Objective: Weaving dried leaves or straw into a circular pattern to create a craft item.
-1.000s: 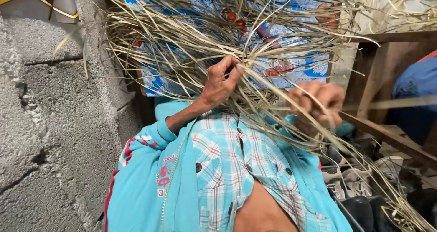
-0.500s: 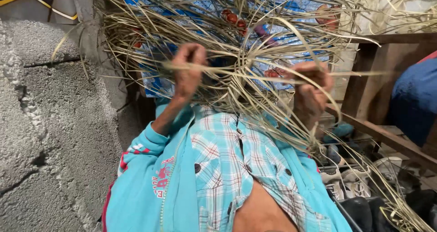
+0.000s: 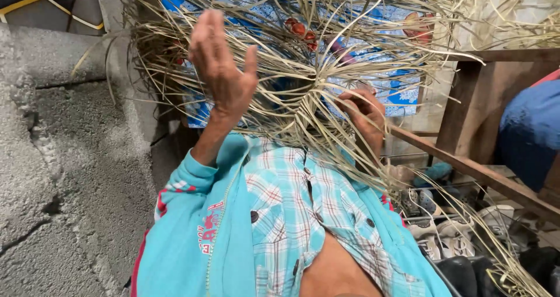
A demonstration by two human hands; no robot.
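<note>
A big tangled bundle of dry pale straw strands (image 3: 303, 93) hangs in front of my chest and spreads out to both sides. My left hand (image 3: 221, 69) is raised at the bundle's left side, palm flat and thumb apart, with no strand gripped; loose strands run behind it. My right hand (image 3: 364, 113) is lower, buried in the right of the bundle, with its fingers curled around a clump of strands. My teal jacket (image 3: 192, 233) and checked shirt (image 3: 291, 215) fill the bottom of the view.
A rough grey concrete wall (image 3: 58, 174) stands close on the left. Behind the straw hangs a blue patterned cloth (image 3: 396, 87). A brown wooden frame (image 3: 472, 169) slants at right, with several shoes (image 3: 449, 233) below it and a blue object (image 3: 531, 128) beyond.
My left hand has left the middle of the bundle, moved up and to the left, and opened. My right hand has shifted inward toward the bundle's centre, still closed on strands.
</note>
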